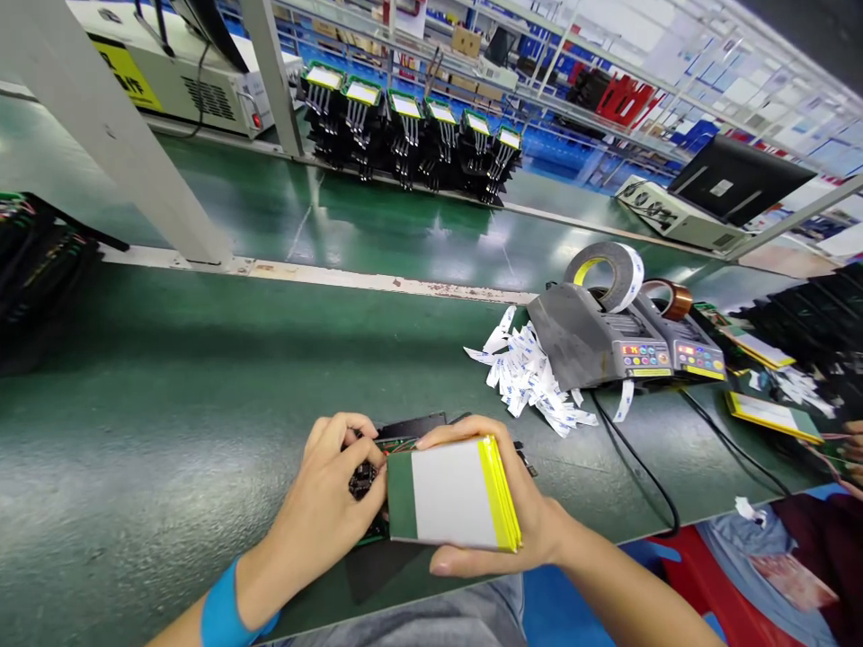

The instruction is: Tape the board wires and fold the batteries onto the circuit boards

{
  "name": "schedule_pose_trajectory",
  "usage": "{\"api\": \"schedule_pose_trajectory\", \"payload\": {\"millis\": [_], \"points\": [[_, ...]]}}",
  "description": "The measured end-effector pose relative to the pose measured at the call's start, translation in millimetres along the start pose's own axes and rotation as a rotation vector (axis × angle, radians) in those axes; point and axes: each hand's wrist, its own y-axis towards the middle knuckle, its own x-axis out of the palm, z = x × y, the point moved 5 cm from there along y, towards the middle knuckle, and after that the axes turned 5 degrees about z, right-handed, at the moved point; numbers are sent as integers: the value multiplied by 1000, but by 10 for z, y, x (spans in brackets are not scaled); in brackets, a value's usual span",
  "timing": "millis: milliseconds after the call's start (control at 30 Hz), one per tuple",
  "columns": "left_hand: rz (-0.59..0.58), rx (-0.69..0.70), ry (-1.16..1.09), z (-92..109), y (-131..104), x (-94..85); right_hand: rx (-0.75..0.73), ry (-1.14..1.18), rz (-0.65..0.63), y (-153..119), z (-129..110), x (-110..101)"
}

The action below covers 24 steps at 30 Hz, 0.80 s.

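Observation:
My right hand (519, 503) is wrapped round a pouch battery pack (446, 494), a flat stack with a silver-grey face, yellow tape on its right end and a green strip on its left. Against the pack's left end, my left hand (330, 485) has its fingers curled round a small dark circuit board (362, 479). What lies between the fingertips is partly hidden. Under the pack, a green board edge with thin red wires shows, along with a black casing (411, 424) on the green bench (168, 431).
Cut white tape strips (529, 377) lie heaped beside two tape dispensers (600, 341), whose cables cross the bench. Several battery assemblies (404, 121) line the back ledge. Dark parts (40, 261) are stacked at left. A co-worker's hand (853, 449) is at far right near more packs.

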Motion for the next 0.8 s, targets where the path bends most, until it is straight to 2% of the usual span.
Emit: {"api": "schedule_pose_trajectory", "payload": {"millis": [267,367,533,667,800], "points": [[14,-44,14,-66,29,12,89,168,107,-202,309,-106],[4,-56,21,-88,40,5,173,255,107,-217,418,-144],[-36,-75,21,-146,-9,-12,220,341,112,-247,500,-156],[-167,-32,27,-205,-95,-54,238,363,117,-275,547,-135],[-313,51,129,-234,-151,-79,219,364,109,-282,576,-128]]}}
